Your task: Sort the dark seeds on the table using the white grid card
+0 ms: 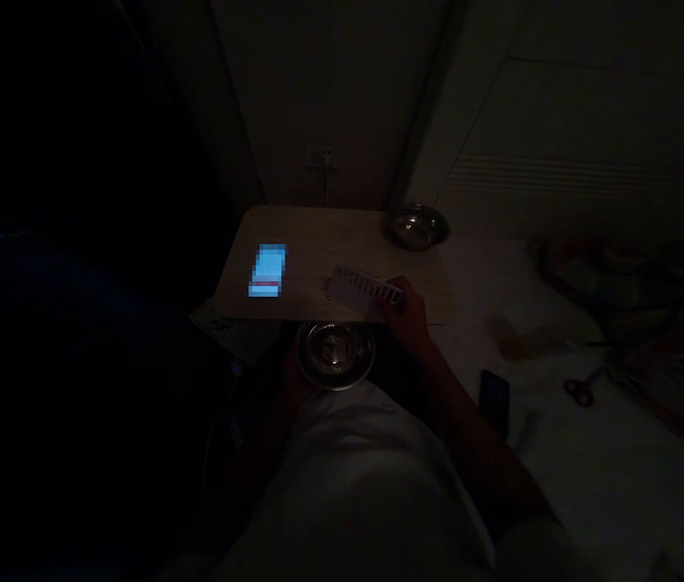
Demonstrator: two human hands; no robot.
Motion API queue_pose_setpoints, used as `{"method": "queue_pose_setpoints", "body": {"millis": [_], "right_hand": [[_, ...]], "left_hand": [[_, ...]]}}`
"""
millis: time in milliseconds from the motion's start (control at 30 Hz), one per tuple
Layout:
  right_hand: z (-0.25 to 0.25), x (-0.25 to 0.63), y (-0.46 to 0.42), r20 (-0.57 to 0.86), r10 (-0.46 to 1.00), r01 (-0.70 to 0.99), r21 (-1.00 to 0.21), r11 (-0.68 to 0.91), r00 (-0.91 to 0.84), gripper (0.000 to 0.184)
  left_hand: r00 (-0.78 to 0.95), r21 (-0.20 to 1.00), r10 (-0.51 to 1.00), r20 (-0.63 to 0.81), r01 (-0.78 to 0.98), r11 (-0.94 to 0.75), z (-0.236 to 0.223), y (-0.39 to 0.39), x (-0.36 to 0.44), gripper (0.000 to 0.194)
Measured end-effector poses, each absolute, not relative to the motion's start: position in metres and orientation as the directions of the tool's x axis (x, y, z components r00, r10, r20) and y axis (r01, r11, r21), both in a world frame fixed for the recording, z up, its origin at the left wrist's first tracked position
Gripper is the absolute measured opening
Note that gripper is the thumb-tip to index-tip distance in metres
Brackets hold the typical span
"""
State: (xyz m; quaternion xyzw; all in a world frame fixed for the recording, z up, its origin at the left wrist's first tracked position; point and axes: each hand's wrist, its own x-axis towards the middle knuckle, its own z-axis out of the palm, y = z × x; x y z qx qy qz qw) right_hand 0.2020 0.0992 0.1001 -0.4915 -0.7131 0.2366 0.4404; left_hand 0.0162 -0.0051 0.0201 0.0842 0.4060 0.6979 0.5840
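Observation:
In the dim head view, my left hand (298, 373) grips the side of a shiny metal bowl (335, 384), held just below the near edge of the small wooden table (306, 230). Some small specks appear inside the bowl, too dark to name. My right hand (407, 314) is closed around one end of a pale flat piece with a row of dark slots along its upper edge (357, 289). That piece is over the tabletop near its front edge. A few tiny dark bits (328, 297) lie by its left end.
A lit, blurred-out phone screen (268, 271) lies on the table's left. Another metal bowl (418, 228) stands at the back right corner. On the pale surface to the right are a dark phone (494, 402), red-handled scissors (578, 392) and a dim heap (621, 283). A wall socket (321, 154) has a cord plugged in.

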Motion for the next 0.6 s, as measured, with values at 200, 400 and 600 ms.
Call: {"method": "queue_pose_setpoints", "body": {"millis": [200, 400, 600], "right_hand": [[0.0993, 0.1986, 0.0996, 0.389, 0.907, 0.471, -0.778, 0.416, -0.16, 0.015], [0.0993, 0.2007, 0.0988, 0.398, 0.907, 0.474, -0.778, 0.412, -0.135, 0.017], [0.0985, 0.2009, 0.0996, 0.379, 0.91, 0.478, -0.776, 0.411, -0.167, 0.016]], "left_hand": [[-0.287, 0.686, 0.893, -0.348, -0.727, 0.034, 0.0163, -0.0042, 0.0123, 0.037], [-0.321, 0.665, 0.883, -0.343, -0.747, -0.013, 0.0138, -0.0043, 0.0095, 0.037], [-0.299, 0.614, 0.873, -0.385, -0.789, 0.0, 0.0156, -0.0005, 0.0148, 0.036]]}}
